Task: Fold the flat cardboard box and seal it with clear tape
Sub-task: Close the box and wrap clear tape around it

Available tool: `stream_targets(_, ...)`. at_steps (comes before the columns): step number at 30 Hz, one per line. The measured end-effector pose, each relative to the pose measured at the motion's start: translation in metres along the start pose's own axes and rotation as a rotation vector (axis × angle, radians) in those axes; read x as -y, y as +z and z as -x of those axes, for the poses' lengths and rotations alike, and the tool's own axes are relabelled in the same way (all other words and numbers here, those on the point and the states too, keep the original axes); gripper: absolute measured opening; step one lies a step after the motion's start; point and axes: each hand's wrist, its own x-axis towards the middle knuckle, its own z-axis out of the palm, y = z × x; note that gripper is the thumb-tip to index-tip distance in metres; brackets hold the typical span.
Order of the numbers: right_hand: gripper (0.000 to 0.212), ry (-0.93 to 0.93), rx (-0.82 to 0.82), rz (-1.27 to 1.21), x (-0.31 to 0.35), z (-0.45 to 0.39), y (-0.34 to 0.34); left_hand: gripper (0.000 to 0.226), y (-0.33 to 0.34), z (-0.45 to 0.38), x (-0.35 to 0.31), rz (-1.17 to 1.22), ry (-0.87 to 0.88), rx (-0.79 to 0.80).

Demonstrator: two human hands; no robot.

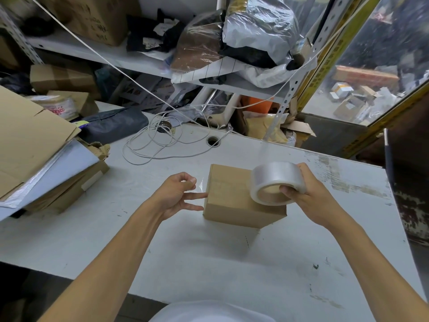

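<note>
A small brown cardboard box (229,203), folded into shape, stands on the white table (209,259). A strip of clear tape runs across its top. My right hand (308,198) grips a roll of clear tape (276,182) above the box's right side, fingers hooked into the core. My left hand (181,194) is at the box's left edge; thumb and forefinger pinch the loose end of the tape (200,184), and two straight fingers touch the box's left face.
Flattened cardboard and a padded mailer (46,159) are stacked at the left. A coil of white cord (162,145) lies behind the box beside a cable hole (213,141). Cluttered shelves with bags and boxes rise at the back.
</note>
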Motion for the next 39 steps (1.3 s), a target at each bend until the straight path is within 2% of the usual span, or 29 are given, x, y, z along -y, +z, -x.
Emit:
stream_targets(9,0.056,0.01,-0.025,-0.033,-0.003,-0.001,-0.001,0.02,-0.003,-0.01,0.009,0.023,-0.012,-0.033)
stream_targets(13,0.054,0.006,-0.024,-0.033,-0.003,-0.001,-0.001,0.018,-0.004,-0.014,0.014,-0.018,-0.02,-0.046)
stream_targets(16,0.063,0.005,-0.023,-0.059,-0.002,-0.001,0.0,0.018,-0.003,-0.018,0.016,-0.053,-0.023,-0.068)
stream_targets(22,0.065,0.016,-0.017,-0.083,-0.002,-0.001,0.0,0.017,0.005,-0.025,0.021,-0.185,0.002,-0.124)
stream_targets(26,0.073,0.01,-0.035,-0.083,-0.002,0.001,0.002,0.023,0.02,-0.032,0.03,-0.209,0.028,-0.172)
stream_targets(30,0.072,0.008,-0.039,-0.079,-0.002,0.002,0.004,0.012,0.021,-0.032,0.032,-0.192,0.04,-0.221)
stream_targets(34,0.073,0.006,-0.042,-0.083,-0.005,0.002,0.003,0.024,0.019,-0.032,0.036,-0.223,0.007,-0.262)
stream_targets(36,0.073,0.002,-0.042,-0.078,-0.006,0.002,0.003,0.023,0.019,-0.032,0.042,-0.202,0.056,-0.288)
stream_targets(39,0.071,-0.001,-0.04,-0.088,-0.006,0.003,0.004,0.018,0.022,-0.029,0.047,-0.279,0.323,-0.369)
